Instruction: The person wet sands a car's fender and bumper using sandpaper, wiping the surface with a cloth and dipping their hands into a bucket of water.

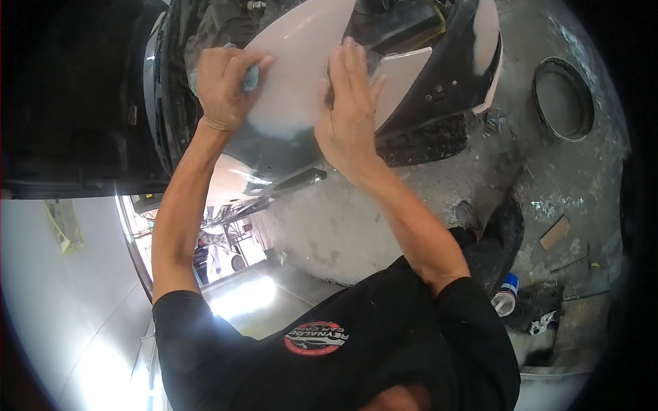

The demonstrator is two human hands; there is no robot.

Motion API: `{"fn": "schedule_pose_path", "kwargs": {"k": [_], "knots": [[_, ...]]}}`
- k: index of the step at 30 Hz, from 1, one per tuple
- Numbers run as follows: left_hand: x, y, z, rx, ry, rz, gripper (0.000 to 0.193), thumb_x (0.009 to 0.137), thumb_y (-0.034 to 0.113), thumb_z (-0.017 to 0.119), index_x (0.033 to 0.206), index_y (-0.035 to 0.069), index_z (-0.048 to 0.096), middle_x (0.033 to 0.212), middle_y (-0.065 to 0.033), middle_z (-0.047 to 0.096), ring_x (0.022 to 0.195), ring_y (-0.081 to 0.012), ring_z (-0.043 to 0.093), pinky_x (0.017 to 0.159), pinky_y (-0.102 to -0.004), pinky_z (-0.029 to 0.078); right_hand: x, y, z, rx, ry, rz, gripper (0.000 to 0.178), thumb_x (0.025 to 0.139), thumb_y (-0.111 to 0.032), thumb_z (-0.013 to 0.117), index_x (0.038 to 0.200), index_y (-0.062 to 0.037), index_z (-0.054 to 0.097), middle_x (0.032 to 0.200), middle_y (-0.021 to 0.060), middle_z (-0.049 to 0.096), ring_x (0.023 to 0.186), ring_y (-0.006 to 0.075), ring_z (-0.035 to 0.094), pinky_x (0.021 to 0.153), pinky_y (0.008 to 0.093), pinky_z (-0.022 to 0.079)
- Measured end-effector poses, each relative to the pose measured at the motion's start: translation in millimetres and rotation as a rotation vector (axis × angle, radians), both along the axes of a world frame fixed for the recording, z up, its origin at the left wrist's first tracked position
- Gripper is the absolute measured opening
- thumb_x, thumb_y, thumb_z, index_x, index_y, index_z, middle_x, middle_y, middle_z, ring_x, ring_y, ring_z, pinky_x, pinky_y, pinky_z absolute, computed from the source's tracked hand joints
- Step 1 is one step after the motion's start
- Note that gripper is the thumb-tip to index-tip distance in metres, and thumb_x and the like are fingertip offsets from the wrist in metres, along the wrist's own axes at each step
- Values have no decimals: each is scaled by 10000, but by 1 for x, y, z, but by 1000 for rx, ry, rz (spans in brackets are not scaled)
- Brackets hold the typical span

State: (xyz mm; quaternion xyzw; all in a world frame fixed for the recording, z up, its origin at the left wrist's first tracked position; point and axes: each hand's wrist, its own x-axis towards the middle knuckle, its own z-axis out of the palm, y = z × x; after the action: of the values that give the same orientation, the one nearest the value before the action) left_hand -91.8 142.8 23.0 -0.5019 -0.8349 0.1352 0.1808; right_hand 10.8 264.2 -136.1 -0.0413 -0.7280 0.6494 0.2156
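My left hand [221,85] rests at the left edge of a car's body panel [295,65], closed round a crumpled light-blue cloth [251,79]. The panel is coated pale pinkish-white, with a dark grey patch lower down. On its right part lies my right hand [351,103], fingers long and close together. Beneath those fingers a dark grey sheet, seemingly sandpaper [373,63], is pressed to the surface and shows on both sides of the hand. Most of the sheet is hidden by the hand.
Right of the panel is a black bumper part [428,89] with a pale edge, above a dark tyre [425,142]. A round black-rimmed ring or basin [563,99] is on the grey floor. A blue-and-white can [506,296] and a cardboard scrap [554,233] lie lower right.
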Motion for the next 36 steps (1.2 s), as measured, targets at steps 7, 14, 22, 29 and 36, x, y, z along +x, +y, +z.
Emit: {"fn": "schedule_pose_path", "kwargs": {"k": [7, 14, 22, 29, 36], "knots": [[-5, -9, 4, 41, 58, -24, 255, 797, 88, 854, 994, 128, 697, 839, -41, 648, 776, -258, 583, 700, -387, 453, 8, 17, -39, 298, 91, 62, 718, 864, -93, 725, 1523, 3, 457, 1661, 228, 336, 1562, 387, 290, 1215, 704, 120], [3, -8, 2, 20, 90, 19, 184, 870, 104, 823, 986, 90, 681, 876, -67, 668, 810, -271, 597, 741, -384, 464, 0, 4, -27, 34, 81, -27, 645, 913, -170, 636, 1503, 41, 484, 1619, 206, 426, 1533, 347, 367, 1220, 704, 92], [-1, 2, -8, 33, 90, 8, 203, 860, 114, 838, 985, 88, 679, 894, -79, 673, 828, -280, 601, 753, -391, 474, -3, 3, -18, -69, 63, -73, 621, 891, -77, 544, 1502, 24, 496, 1615, 175, 443, 1532, 326, 374, 1237, 690, 82], [7, -5, 5, 16, 103, 40, 204, 856, 109, 837, 986, 91, 680, 898, -84, 673, 842, -286, 610, 762, -389, 480, 4, 44, -66, 623, 91, -84, 584, 903, -151, 577, 1454, 39, 540, 1579, 172, 491, 1498, 307, 434, 1248, 657, 36], [2, 2, -6, 16, 106, 52, 202, 855, 120, 839, 978, 90, 681, 899, -83, 673, 843, -287, 610, 765, -390, 482, 6, -1, -3, -316, 86, 5, 529, 965, -133, 615, 1457, 40, 528, 1603, 227, 432, 1531, 341, 376, 1239, 668, 58]]}}
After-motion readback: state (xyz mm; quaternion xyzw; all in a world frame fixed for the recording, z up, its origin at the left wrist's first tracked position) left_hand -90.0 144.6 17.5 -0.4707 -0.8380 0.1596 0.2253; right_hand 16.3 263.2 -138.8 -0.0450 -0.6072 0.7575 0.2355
